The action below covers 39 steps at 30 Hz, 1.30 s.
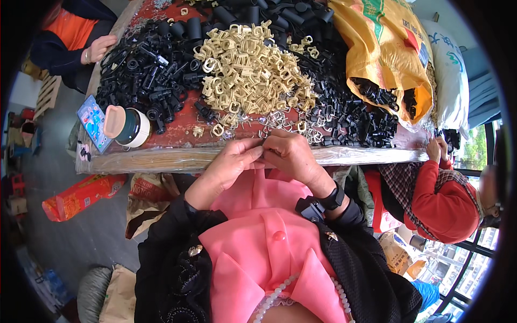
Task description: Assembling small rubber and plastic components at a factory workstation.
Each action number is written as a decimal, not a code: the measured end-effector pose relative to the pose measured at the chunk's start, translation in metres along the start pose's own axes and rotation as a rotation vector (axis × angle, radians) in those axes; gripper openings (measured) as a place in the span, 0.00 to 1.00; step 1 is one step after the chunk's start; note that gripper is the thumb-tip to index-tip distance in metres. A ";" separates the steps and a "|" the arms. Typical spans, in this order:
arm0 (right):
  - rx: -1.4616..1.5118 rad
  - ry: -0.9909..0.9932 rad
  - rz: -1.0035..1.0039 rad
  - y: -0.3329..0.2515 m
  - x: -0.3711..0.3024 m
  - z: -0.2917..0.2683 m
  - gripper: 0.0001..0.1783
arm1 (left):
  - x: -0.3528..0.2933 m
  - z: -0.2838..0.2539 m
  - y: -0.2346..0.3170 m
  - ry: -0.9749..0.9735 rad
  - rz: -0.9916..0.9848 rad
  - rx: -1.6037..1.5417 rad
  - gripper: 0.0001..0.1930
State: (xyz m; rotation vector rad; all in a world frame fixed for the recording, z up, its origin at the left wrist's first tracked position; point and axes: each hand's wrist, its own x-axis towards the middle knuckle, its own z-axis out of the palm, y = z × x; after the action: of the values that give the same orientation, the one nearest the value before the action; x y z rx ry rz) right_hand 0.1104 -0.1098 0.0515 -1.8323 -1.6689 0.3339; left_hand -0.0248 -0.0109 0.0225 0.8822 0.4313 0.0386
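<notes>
My left hand (235,162) and my right hand (291,156) meet at the table's near edge, fingertips pinched together. Whatever small thing they hold is hidden between the fingers. Just beyond them lie small bent metal clips (276,123), scattered along the red tabletop (183,126). Behind the clips rises a heap of cream plastic buckle-like pieces (253,70). To its left spreads a pile of black plastic parts (145,81), and to its right sit smaller black plastic pieces (344,116).
At the table's left corner are a phone (92,123) and a jar (138,129) with its pinkish lid open. An orange-yellow sack (377,48) spills black parts at the right. One co-worker's hand (98,49) rests at far left; another person in red (444,202) works at right.
</notes>
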 end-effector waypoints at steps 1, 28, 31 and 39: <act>0.104 0.010 0.004 0.003 0.001 0.001 0.03 | 0.002 -0.003 -0.003 0.016 0.001 -0.047 0.15; -0.314 0.075 0.213 0.056 -0.014 0.011 0.10 | 0.011 -0.019 -0.004 -0.017 0.087 -0.433 0.10; -0.256 0.107 0.204 0.060 -0.014 0.014 0.09 | 0.009 -0.019 -0.006 -0.022 0.102 -0.426 0.10; 0.071 0.318 0.220 0.060 -0.016 0.007 0.06 | 0.008 -0.016 -0.008 -0.013 0.134 -0.401 0.10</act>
State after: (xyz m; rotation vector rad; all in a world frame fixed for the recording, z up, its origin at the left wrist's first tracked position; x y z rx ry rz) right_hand 0.1515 -0.1231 0.0070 -1.9055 -1.2302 0.1785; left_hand -0.0244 -0.0024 0.0051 0.5149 0.3353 0.2348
